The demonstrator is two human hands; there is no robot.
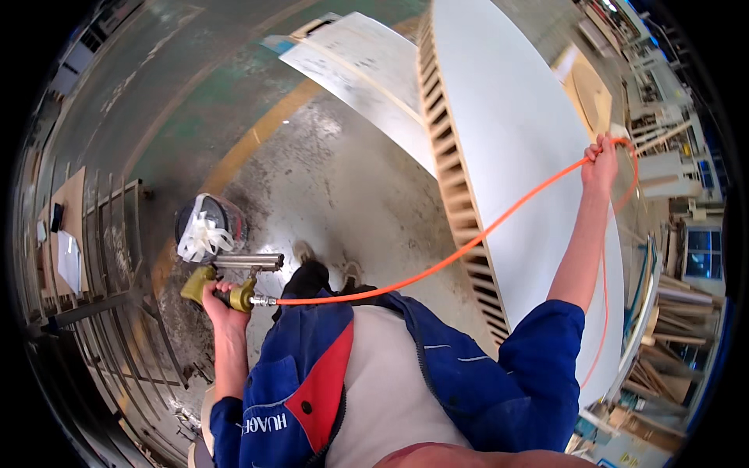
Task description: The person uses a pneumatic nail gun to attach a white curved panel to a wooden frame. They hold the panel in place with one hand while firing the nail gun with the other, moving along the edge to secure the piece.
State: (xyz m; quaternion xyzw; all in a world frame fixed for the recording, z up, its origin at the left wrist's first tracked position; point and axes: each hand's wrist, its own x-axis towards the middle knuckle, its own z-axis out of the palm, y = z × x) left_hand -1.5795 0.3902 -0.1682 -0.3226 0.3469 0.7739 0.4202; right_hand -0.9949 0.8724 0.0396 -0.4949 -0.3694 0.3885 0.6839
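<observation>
Head: hands (222, 308) (599, 164) apart, tool (196, 284) in left, hose (335, 299) in right.

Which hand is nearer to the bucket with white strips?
Left: the left hand appears just below the bucket; the right hand is far off, to its right.

The scene is lit by moderate, diffuse light, and glare is reflected by the floor (335, 179). The white panel (519, 140) is rendered brightest; the slots (449, 148) along its edge are filled with shadow. The orange hose (335, 299) is shown crisply, while toward the rim straight lines are bent, the metal rack (94, 306) is softened and corners are lost in black.
</observation>
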